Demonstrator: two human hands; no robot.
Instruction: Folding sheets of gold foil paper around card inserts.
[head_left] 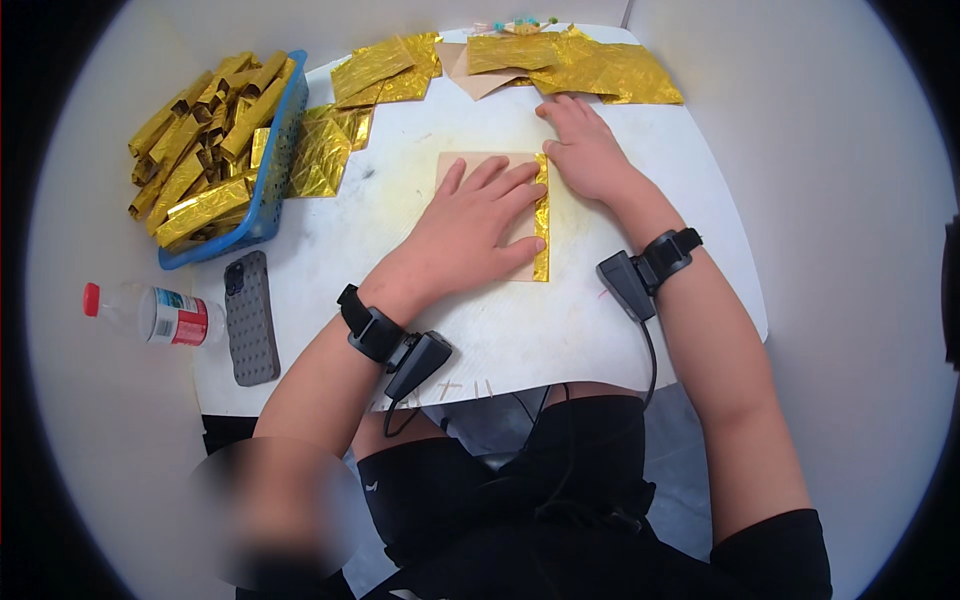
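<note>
Spreading its fingers, a person's left hand [470,230] covers much of one square tan paper sheet [515,272] on a white table [560,335], its right edge lined by a crinkled gold foil strip [542,215]; the loosely open right hand [588,155] rests near its upper-right corner. At left sit one blue plastic basket [268,215] of many jumbled gold foil tubes [180,185], one dark grey phone [253,325] and one clear red-capped bottle [180,317]; beyond lie overlapping gold sheets [625,75].
</note>
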